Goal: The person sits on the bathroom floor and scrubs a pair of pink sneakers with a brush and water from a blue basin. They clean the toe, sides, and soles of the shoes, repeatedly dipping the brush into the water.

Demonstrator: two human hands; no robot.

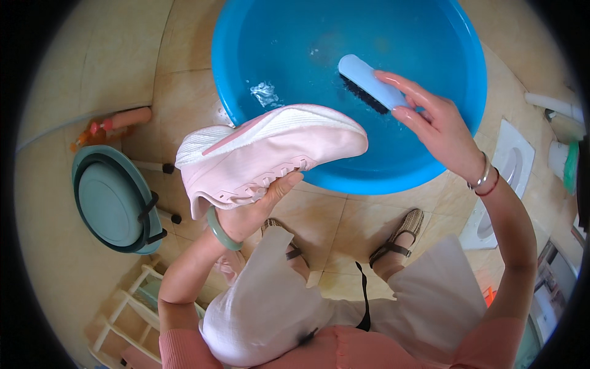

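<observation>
My left hand (pixel 261 206) grips a pale pink sneaker (pixel 276 157) near its laces, fingers partly hidden by the shoe. The sneaker is on its side, its white sole turned up and its toe reaching over the near rim of a large blue basin (pixel 402 182). Over the water in that basin, my right hand (pixel 430 114) holds a scrub brush (pixel 372 80) with a light blue back and dark bristles facing down. Brush and sneaker are apart. A patch of white foam (pixel 264 93) floats by the basin's left side.
To the left, a folded grey-green tub (pixel 110 200) leans by the wall, with a pink bottle (pixel 128 118) behind it. A white rack (pixel 132 307) stands at the lower left. On the right, a white squat toilet (pixel 513 160) is set into the tiled floor (pixel 326 224). Another pink shoe (pixel 228 265) shows beside my left leg.
</observation>
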